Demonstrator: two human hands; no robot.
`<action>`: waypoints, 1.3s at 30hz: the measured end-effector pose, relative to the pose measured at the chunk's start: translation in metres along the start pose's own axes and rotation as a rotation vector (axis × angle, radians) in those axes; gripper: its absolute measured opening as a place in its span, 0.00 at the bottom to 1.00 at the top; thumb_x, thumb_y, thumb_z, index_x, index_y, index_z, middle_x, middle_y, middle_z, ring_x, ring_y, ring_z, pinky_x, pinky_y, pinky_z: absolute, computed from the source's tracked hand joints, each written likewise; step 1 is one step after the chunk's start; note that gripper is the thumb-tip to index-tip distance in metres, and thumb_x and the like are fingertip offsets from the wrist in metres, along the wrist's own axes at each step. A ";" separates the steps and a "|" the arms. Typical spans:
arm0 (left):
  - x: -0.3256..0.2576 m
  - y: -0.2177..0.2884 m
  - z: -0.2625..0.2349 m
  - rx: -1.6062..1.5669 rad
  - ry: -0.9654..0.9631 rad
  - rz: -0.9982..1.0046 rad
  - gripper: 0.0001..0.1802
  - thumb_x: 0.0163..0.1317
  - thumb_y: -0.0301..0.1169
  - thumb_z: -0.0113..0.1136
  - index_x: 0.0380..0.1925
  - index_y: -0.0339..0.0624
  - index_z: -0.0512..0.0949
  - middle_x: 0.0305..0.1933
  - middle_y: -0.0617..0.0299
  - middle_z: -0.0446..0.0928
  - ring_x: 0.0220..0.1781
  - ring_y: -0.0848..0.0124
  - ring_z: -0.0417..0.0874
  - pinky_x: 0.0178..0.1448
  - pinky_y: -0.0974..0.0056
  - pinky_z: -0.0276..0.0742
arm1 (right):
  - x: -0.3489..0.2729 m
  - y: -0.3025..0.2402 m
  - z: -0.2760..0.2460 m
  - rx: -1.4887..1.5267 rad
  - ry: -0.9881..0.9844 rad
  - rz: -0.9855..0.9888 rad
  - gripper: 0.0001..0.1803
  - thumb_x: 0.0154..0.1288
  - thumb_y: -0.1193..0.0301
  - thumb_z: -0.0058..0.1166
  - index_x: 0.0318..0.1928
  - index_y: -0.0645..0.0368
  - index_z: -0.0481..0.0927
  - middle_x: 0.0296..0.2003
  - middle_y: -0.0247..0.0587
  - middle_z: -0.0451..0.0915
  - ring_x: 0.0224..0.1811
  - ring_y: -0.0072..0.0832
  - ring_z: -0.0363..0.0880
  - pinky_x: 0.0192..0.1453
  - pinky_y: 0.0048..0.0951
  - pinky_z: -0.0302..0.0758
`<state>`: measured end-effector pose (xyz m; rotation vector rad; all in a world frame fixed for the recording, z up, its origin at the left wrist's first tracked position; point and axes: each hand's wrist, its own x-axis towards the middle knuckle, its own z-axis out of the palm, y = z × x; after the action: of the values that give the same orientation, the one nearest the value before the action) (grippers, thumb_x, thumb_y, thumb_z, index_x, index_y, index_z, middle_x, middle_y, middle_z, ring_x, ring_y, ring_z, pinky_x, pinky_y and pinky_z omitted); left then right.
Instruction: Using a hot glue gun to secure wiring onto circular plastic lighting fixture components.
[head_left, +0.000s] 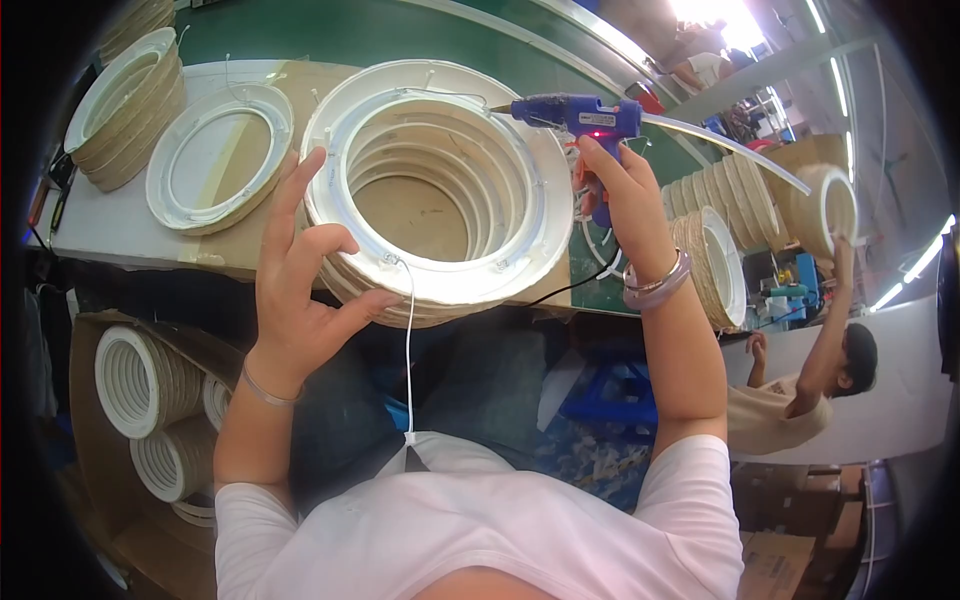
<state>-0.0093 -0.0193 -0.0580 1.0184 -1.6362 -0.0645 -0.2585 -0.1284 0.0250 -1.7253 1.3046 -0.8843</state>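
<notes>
L hand [298,300]: positioned at L edge of the wht-rimmed ring stack [548,205]. Forearm rises from lower L; wrist, w/ thin bangle [268,390], sits below the near L side of the stack. Fingers spread & loosely bent: one extends up along the L rim, index curls over so its tip lies at the rim's upper face, thumb extends R at the near outer side. Hand is unclenched; firm thumb contact: cannot tell.

R hand [628,190]: grasps the handle of the blue glue gun [580,116]. Forearm rises from lower R, elbow bent; wrist, w/ wide bangle [657,282], is below the gun. Index lies fwd near the orange trigger [577,160]; other fingers wrap the grip. Trigger depth: cannot tell.

Gun orientation: approx. horiz., nozzle pointing L, tip at the far R part of the stack's inner rim; tip contact: cannot tell. Pale glue stick [725,143] protrudes from the rear, to the R.

Stack loc.: on the worktable [90,225], front & ctr., opening facing up, betw. both hands. Wht cord [409,350] hangs from its near rim toward the wearer's shirt [500,520].

Adj. items: single flat ring [166,185] L of the stack; taller ring stack [130,150] at far L; cardboard box [88,420] w/ more rings, lower L.
</notes>
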 end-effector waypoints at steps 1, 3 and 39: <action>0.000 0.000 0.000 -0.002 0.001 -0.001 0.21 0.38 0.41 0.66 0.26 0.43 0.67 0.60 0.43 0.56 0.63 0.46 0.53 0.62 0.53 0.50 | 0.000 0.000 0.000 0.012 0.007 -0.002 0.14 0.59 0.60 0.46 0.27 0.59 0.72 0.20 0.31 0.71 0.18 0.15 0.67 0.22 0.15 0.64; 0.001 0.001 0.000 -0.003 0.001 -0.003 0.21 0.38 0.41 0.66 0.26 0.43 0.67 0.60 0.43 0.56 0.63 0.47 0.53 0.62 0.53 0.51 | 0.000 0.000 -0.001 0.004 0.009 0.007 0.14 0.59 0.60 0.46 0.26 0.59 0.72 0.19 0.31 0.70 0.17 0.15 0.67 0.21 0.15 0.64; 0.000 -0.001 -0.004 -0.005 -0.035 -0.031 0.20 0.38 0.42 0.66 0.25 0.43 0.68 0.60 0.41 0.55 0.63 0.46 0.53 0.62 0.54 0.52 | 0.028 -0.022 0.049 0.059 -0.161 0.023 0.19 0.57 0.55 0.47 0.27 0.60 0.74 0.20 0.32 0.70 0.21 0.13 0.65 0.19 0.15 0.65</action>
<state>-0.0051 -0.0176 -0.0573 1.0441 -1.6518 -0.1075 -0.1994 -0.1433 0.0243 -1.6953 1.1781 -0.7472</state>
